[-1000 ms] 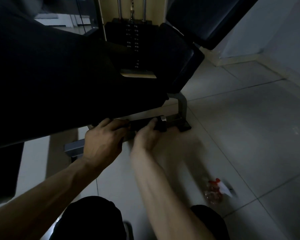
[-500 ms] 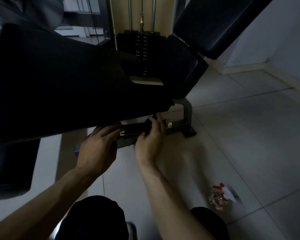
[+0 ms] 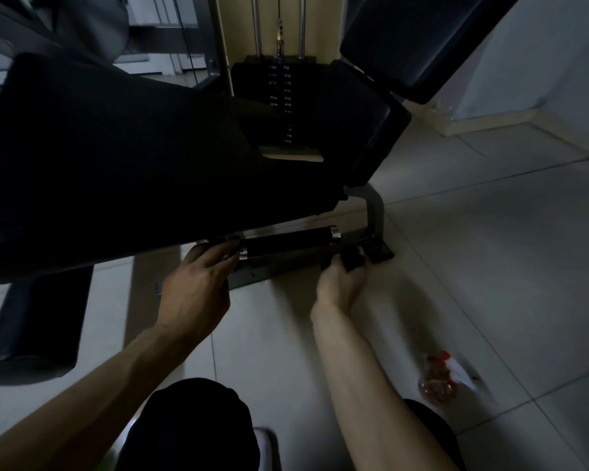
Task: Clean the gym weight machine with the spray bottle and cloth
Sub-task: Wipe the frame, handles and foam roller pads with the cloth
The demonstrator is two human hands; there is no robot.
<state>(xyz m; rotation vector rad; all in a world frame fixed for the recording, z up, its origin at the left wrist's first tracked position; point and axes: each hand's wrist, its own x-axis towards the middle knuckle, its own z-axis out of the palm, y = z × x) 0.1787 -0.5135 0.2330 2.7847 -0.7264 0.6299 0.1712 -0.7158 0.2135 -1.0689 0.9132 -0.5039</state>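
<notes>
The gym weight machine (image 3: 116, 171) filled the upper left of the view, its broad black pad overhanging the tiled floor (image 3: 490, 249), with the weight stack (image 3: 279, 107) upright behind it. It was judged heavy and fixed, to be wiped where it stood and not shifted. Its grey base frame (image 3: 276, 266) lay flat on the floor, rigid painted steel that should take firm pressure. Just above the frame ran a horizontal bar (image 3: 286, 244) with a black sleeve, probably foam and grippy, between chrome collars likely to turn slippery once sprayed. The left hand (image 3: 198, 287) reached under the pad to the bar's left collar, fingers extended. Whether they closed round it could not be determined. The right hand (image 3: 340, 287) sat low at the right end of the frame, near its foot, fingers bunched round the cloth (image 3: 352, 258). The spray bottle (image 3: 439, 379) lay apart on the floor beside the person's right knee, blurred, with a red top. It looked like light plastic, best taken at the neck below the trigger. The cloth, dark, limp and light, was pressed against the frame and needed only a gathered grip.
</notes>
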